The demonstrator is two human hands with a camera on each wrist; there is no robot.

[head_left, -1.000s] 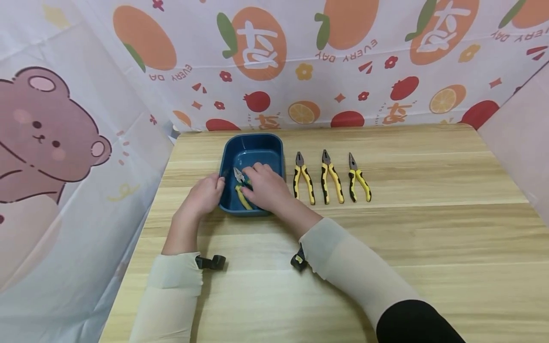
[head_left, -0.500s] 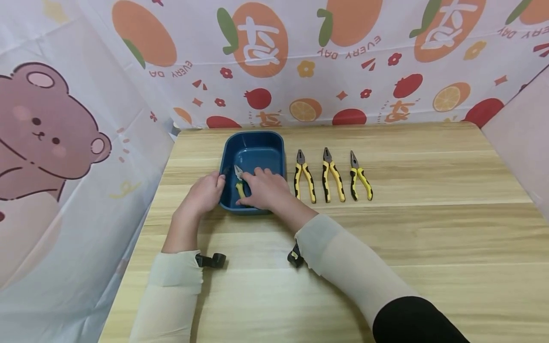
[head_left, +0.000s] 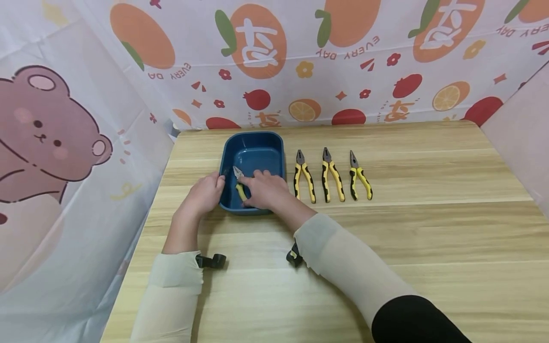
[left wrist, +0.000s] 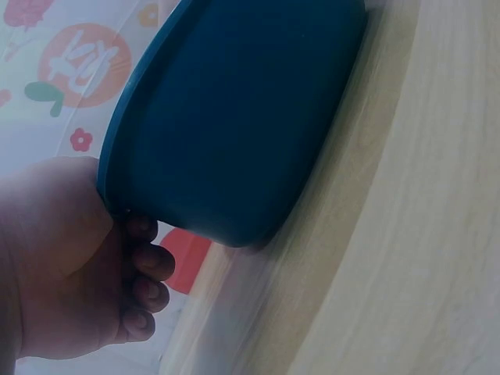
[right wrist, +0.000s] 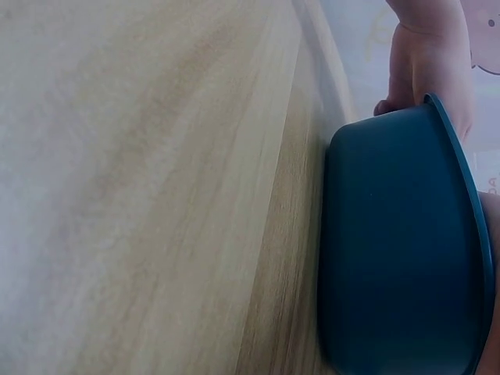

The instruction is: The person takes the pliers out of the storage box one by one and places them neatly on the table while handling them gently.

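A dark blue plastic bin (head_left: 261, 159) stands on the wooden table. My left hand (head_left: 207, 193) grips its left rim, thumb over the edge; in the left wrist view the fingers (left wrist: 152, 266) curl outside the wall. Inside the bin lie pliers (head_left: 240, 190) with a silvery head and yellow-green handles. My right hand (head_left: 268, 190) reaches over the near right side of the bin and holds these pliers, index finger near the head and thumb at the handle. The hand covers part of them. From the right wrist, the bin's wall (right wrist: 398, 242) hides the fingers.
Three pliers with yellow-and-black handles lie in a row right of the bin: one pair (head_left: 303, 177) nearest, a second pair (head_left: 332, 175), then long-nose pliers (head_left: 359, 176). A fruit-printed cloth (head_left: 334, 66) hangs behind the table (head_left: 411, 238).
My right hand has shifted slightly left and its thumb now lies lower along the pliers, which have turned a little more upright in view. My left hand keeps its grip on the bin.
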